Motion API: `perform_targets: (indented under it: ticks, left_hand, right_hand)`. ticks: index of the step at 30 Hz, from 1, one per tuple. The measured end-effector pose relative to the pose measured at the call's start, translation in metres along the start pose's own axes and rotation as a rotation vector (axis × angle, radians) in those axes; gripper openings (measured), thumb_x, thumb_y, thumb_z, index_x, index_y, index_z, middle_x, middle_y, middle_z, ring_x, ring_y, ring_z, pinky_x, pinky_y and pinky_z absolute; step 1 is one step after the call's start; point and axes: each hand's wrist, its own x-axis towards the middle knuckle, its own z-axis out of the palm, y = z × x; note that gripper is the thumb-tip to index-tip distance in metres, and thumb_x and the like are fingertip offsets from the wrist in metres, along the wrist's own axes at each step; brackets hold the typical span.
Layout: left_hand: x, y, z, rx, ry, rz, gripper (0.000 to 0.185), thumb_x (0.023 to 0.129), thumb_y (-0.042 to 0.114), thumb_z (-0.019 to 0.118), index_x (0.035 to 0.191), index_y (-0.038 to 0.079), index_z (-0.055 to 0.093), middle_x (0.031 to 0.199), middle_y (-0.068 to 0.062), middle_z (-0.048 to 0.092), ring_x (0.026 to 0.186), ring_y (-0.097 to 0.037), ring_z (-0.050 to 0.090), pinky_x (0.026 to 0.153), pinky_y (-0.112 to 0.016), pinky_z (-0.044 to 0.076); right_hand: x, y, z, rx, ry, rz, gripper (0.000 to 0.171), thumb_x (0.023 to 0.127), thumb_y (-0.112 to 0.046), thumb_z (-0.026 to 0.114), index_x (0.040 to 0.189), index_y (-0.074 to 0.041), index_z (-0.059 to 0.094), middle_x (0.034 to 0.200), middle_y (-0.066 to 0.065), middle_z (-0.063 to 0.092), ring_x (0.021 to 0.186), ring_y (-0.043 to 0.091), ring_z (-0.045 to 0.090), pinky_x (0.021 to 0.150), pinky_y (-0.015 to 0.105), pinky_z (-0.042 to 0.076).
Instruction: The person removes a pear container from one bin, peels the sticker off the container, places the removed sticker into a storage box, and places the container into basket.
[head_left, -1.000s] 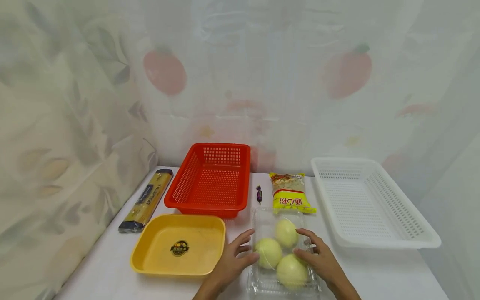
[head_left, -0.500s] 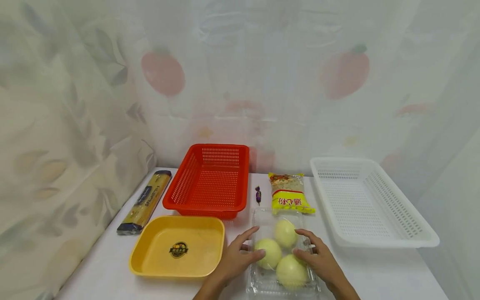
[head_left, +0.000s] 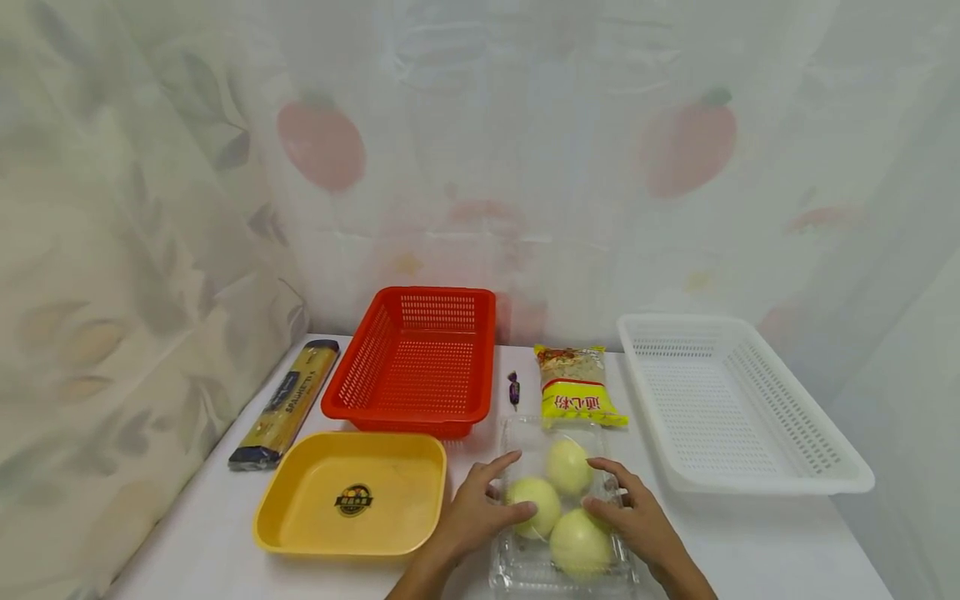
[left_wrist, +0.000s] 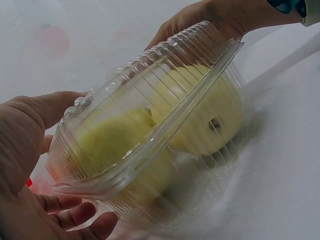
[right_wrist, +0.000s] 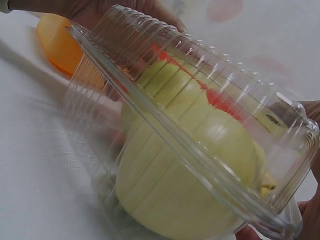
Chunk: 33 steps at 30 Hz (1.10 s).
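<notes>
Head view: hands (head_left: 480, 517) unmoved on clamshell (head_left: 525, 567)

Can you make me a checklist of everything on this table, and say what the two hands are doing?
Surface: white table.
Job's things: clear plastic clamshell box holding three pale yellow round fruits, lid shut.
Clutter: yellow tray, red basket, white basket, spaghetti packet, yellow macaroni bag, purple candy.
Grippers: left hand and right hand grip the box's two sides.
Cables: nothing seen.
Surroundings: pale curtain with red fruit prints.
</notes>
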Motion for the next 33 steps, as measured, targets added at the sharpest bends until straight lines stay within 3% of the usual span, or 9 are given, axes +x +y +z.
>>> perform_targets:
  ticks: [8, 16, 24, 33]
  left_hand:
    - [0.004, 0.0, 0.001, 0.074, 0.009, 0.031, 0.074, 0.069, 0.031, 0.085, 0.137, 0.022, 0.057, 0.1, -0.011, 0.046, 0.079, -0.023, 0.045, 0.062, -0.033, 0.039]
    - [0.006, 0.004, 0.002, 0.1, 0.013, 0.058, 0.072, 0.067, 0.023, 0.086, 0.134, 0.017, 0.059, 0.102, -0.014, 0.047, 0.078, -0.023, 0.046, 0.065, -0.034, 0.042]
    - [0.007, 0.011, 0.004, 0.114, 0.012, 0.046, 0.073, 0.065, 0.018, 0.087, 0.132, 0.016, 0.061, 0.102, -0.015, 0.047, 0.079, -0.025, 0.046, 0.067, -0.037, 0.043]
    - [0.007, 0.025, -0.002, 0.127, 0.01, 0.047, 0.073, 0.065, 0.017, 0.087, 0.133, 0.019, 0.06, 0.118, -0.023, 0.05, 0.089, -0.028, 0.049, 0.075, -0.045, 0.045]
  right_hand:
    - [-0.001, -0.003, 0.001, -0.007, -0.005, -0.009, 0.051, 0.082, -0.021, 0.078, 0.129, -0.022, 0.059, 0.122, 0.013, 0.049, 0.081, 0.024, 0.044, 0.058, 0.033, 0.046]
    - [0.0, -0.003, -0.001, -0.046, 0.006, -0.016, 0.051, 0.08, -0.021, 0.08, 0.127, -0.023, 0.061, 0.094, 0.012, 0.047, 0.069, 0.02, 0.043, 0.053, 0.027, 0.042]
    - [0.0, -0.002, -0.004, -0.034, 0.019, -0.022, 0.051, 0.079, -0.02, 0.081, 0.126, -0.023, 0.062, 0.088, 0.01, 0.046, 0.065, 0.018, 0.041, 0.051, 0.025, 0.04]
    - [-0.002, -0.015, -0.006, -0.031, 0.021, -0.036, 0.05, 0.078, -0.018, 0.081, 0.125, -0.02, 0.063, 0.085, 0.011, 0.045, 0.062, 0.016, 0.04, 0.049, 0.024, 0.038]
